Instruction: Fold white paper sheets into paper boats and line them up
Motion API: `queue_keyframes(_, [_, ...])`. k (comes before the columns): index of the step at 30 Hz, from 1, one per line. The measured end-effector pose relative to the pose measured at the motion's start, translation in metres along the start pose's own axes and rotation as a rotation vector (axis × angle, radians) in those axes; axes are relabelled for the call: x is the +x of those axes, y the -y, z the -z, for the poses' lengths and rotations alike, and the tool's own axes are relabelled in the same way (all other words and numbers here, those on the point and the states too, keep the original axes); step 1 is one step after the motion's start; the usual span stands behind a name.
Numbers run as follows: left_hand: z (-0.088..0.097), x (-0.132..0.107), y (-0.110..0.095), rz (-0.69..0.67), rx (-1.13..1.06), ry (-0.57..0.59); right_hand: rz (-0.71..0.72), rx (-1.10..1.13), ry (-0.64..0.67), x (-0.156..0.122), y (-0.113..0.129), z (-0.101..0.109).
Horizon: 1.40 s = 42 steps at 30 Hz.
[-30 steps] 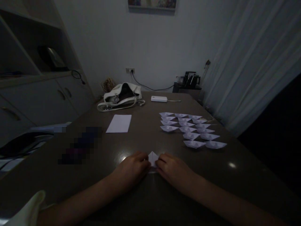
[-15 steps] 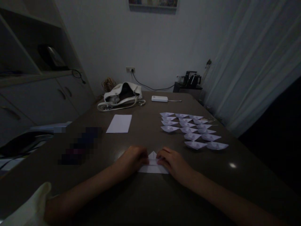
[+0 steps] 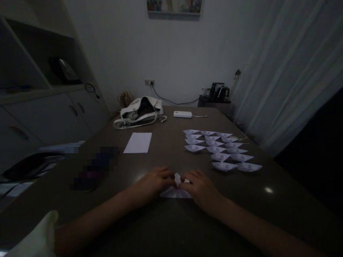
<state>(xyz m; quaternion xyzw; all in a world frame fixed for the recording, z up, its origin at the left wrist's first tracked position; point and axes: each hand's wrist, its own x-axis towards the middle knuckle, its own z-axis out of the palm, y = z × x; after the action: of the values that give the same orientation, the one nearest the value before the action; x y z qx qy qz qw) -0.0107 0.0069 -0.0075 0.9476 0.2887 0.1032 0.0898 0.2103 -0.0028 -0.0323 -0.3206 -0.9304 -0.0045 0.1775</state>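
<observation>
A partly folded sheet of white paper (image 3: 175, 193) lies on the table in front of me, its small pointed tip facing away. My left hand (image 3: 158, 181) grips its left side, fingers bent and pressed on the paper. From the other side my right hand (image 3: 198, 185) pinches it, thumb near the middle. The two thumbs almost meet at the centre, and my fingers cover parts of the folds. To the right, several white paper boats (image 3: 224, 166) stand in rows. A stack of white paper (image 3: 138, 142) rests beyond my left hand.
A white handbag (image 3: 142, 110) with its strap sits at the far left of the table (image 3: 171, 142). Near the back edge lies a white power bank (image 3: 182, 114) with a short cable. A blurred-out dark object (image 3: 93, 169) is at the left.
Both hands have moved inward, thumbs closer together at the paper's middle. The paper's lower part now looks creased and drawn in, with a wide triangular outline. The view has tilted slightly upward.
</observation>
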Motion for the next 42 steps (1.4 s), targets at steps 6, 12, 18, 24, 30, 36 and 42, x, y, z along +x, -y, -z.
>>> queue_keyframes(6, [0.004, -0.015, -0.007, -0.079, 0.11, 0.014, 0.082, -0.121, 0.04, -0.014, 0.001, 0.009])
queue_keyframes(12, [0.013, -0.036, -0.009, 0.044, 0.054, 0.043, -0.057, -0.017, 0.103, -0.035, -0.007, 0.023])
queue_keyframes(18, [0.017, -0.035, -0.014, 0.196, -0.118, 0.005, -0.225, 0.201, 0.086, -0.031, -0.004, 0.028])
queue_keyframes(24, [0.001, -0.015, -0.016, 0.313, -0.167, -0.018, -0.346, 0.218, 0.031, -0.012, 0.002, 0.02])
queue_keyframes(30, [-0.01, 0.0, -0.007, 0.521, -0.398, -0.063, -0.399, 0.292, 0.014, -0.001, 0.0, 0.009])
queue_keyframes(36, [-0.001, 0.001, -0.012, 0.391, -0.505, -0.146, -0.225, 0.344, -0.043, -0.001, -0.003, 0.011])
queue_keyframes(42, [0.004, -0.008, -0.029, 0.213, -0.228, -0.002, 0.039, 0.046, -0.041, -0.013, 0.001, 0.015])
